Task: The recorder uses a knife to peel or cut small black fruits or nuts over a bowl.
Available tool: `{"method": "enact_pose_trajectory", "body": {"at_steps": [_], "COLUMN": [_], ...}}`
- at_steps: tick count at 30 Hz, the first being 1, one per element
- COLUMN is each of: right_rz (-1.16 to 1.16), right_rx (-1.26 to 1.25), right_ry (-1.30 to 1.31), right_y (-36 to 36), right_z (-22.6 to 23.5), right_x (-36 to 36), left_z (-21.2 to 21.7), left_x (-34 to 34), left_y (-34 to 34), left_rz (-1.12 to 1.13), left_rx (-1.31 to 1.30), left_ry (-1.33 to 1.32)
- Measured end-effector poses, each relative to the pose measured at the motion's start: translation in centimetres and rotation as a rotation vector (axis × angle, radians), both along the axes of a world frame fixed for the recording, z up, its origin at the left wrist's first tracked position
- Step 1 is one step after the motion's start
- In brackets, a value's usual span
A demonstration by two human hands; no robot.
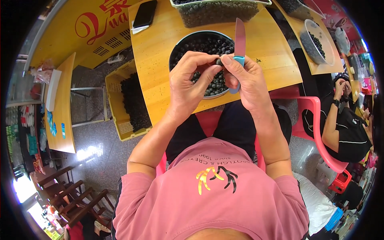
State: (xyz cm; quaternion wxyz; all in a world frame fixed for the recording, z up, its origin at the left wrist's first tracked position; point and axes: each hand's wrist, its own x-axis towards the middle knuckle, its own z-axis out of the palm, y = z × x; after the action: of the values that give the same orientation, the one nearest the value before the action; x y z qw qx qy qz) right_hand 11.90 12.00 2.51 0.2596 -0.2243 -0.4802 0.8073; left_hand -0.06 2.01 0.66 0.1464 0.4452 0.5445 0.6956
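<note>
Over a round bowl full of small dark round pieces, my two hands meet at their fingertips. My left hand pinches one dark round piece, berry- or nut-like, between thumb and finger. A knife with a blue handle is gripped in my right hand, its blade pointing up and away from me. The right thumb and fingertips are right beside the pinched piece, and whether they touch it I cannot tell.
Behind the bowl on the wooden table stands a clear tub of dark pieces. A black phone lies at the far left. On the floor is a yellow crate of dark bits. A person sits at right beyond a pink chair.
</note>
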Motion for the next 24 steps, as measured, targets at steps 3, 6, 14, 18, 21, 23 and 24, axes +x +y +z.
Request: {"method": "enact_pose_trajectory", "body": {"at_steps": [3, 6, 14, 18, 21, 23, 24], "right_rz": [-0.006, -0.054, -0.199, -0.182, -0.148, -0.029, -0.03], "right_rx": [0.083, 0.294, 1.129, 1.195, 0.985, 0.525, 0.525], "right_ry": [-0.013, -0.091, -0.225, -0.225, -0.169, -0.19, -0.191], "right_y": [0.1, 0.1, 0.2, -0.1, -0.3, -0.5, -0.4], "right_z": [0.1, 0.6, 1.7, 1.4, 1.5, 2.3, 2.2], "right_x": [0.1, 0.3, 1.1, 0.9, 0.5, 0.6, 0.6], "left_z": [0.0, -0.4, -0.1, -0.6, -0.4, -0.5, -0.6], "left_x": [0.6, -0.1, -0.4, -0.7, -0.7, -0.5, -0.4], "left_y": [0.2, 0.1, -0.6, -0.6, -0.6, -0.6, -0.6], "left_rz": [-0.008, -0.006, -0.19, -0.259, -0.294, -0.258, -0.221], "left_rx": [-0.002, -0.013, -0.03, -0.013, -0.015, -0.012, -0.008], "left_ry": [-0.194, 0.003, -0.398, -0.417, -0.467, -0.441, -0.416]}}
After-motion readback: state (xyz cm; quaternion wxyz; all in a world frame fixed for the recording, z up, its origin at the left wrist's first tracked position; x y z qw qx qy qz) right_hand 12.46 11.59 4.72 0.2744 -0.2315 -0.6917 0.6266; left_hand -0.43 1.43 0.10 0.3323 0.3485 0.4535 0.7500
